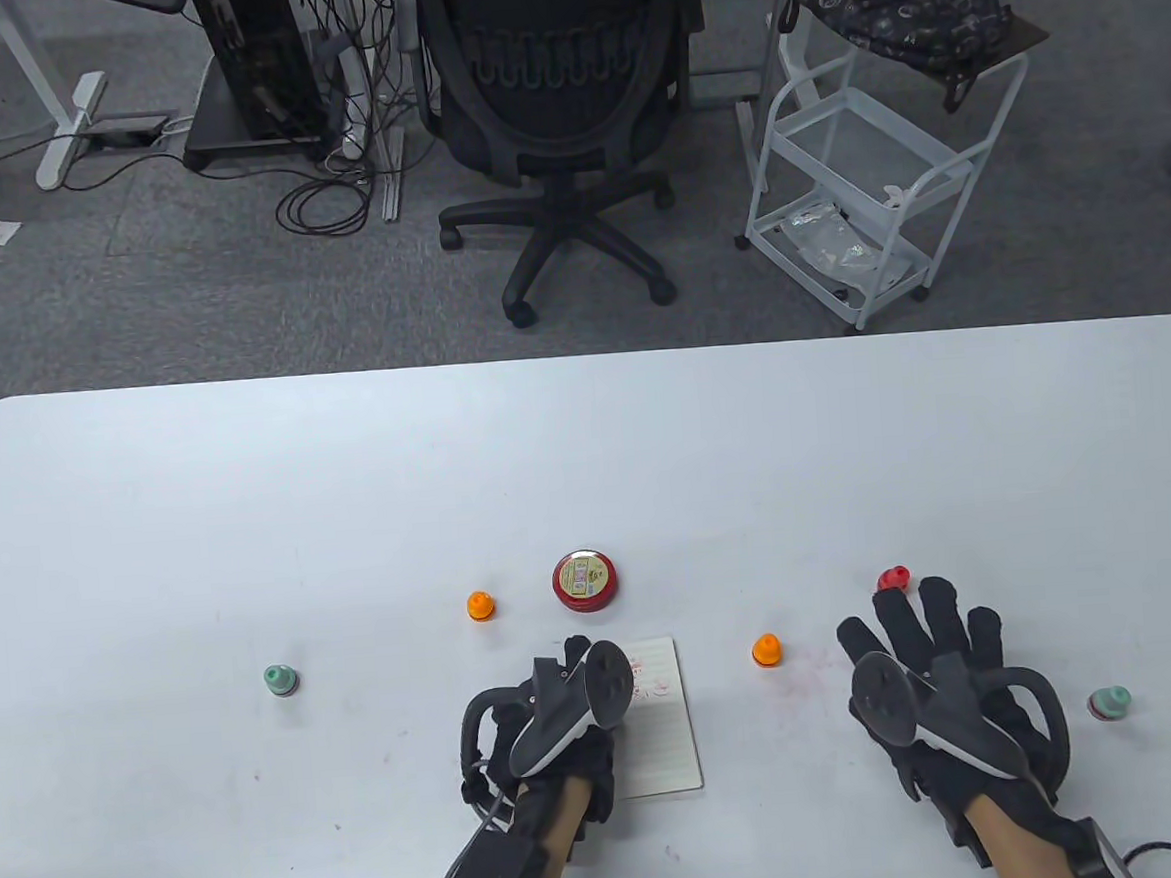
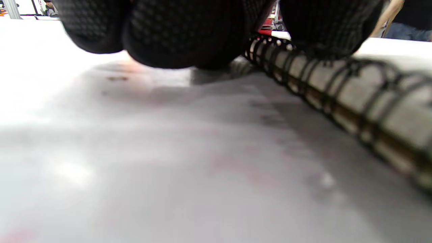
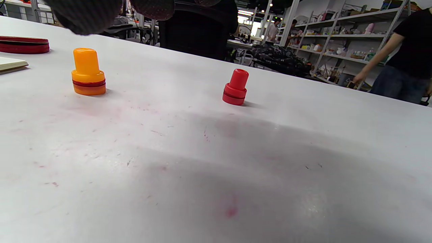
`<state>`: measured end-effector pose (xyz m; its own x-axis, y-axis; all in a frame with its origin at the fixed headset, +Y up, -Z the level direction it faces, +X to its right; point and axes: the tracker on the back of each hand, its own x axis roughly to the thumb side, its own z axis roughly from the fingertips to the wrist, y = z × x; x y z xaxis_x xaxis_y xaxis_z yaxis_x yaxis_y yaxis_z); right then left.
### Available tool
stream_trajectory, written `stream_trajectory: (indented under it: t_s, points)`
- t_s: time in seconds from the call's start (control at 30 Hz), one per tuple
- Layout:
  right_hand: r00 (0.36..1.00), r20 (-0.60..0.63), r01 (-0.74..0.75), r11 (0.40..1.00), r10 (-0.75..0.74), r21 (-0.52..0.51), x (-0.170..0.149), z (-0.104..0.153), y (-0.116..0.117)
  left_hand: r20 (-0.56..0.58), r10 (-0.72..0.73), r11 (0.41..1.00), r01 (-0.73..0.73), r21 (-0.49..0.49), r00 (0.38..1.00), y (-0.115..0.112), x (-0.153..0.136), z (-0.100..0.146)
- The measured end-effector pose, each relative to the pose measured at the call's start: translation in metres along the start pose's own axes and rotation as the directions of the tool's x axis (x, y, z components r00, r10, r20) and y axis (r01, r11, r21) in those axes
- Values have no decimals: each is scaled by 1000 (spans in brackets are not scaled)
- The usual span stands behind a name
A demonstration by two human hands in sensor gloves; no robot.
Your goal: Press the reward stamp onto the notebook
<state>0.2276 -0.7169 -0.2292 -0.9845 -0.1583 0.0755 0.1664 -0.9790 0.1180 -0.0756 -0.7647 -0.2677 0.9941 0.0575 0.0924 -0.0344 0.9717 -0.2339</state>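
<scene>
From above, your left hand (image 1: 555,722) lies on the left edge of the notebook (image 1: 660,719) and your right hand (image 1: 928,676) hovers flat, fingers spread and holding nothing, fingertips close to the red stamp (image 1: 894,579). Only your left wrist view shows the notebook's spiral binding (image 2: 337,87) with gloved fingers (image 2: 175,37) pressing just beside it, though whether they curl I cannot tell; the right wrist view shows the red stamp standing upright, well apart from an orange stamp (image 3: 88,72). The white table (image 1: 249,503) carries faint pink ink smudges, and an office chair (image 1: 553,110) and white cart (image 1: 867,159) stand beyond it.
</scene>
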Motion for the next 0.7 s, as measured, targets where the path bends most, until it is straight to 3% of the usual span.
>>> stream_trajectory:
  t_s: [0.57, 0.7]
  points:
    - [1000, 12, 16, 1000, -16, -21, 3, 2, -2, 30, -29, 999, 30, -33, 999, 10, -8, 4]
    - [1000, 16, 10, 1000, -10, -19, 4, 1, -2, 54, 84, 991, -89, 99, 995, 34, -14, 14]
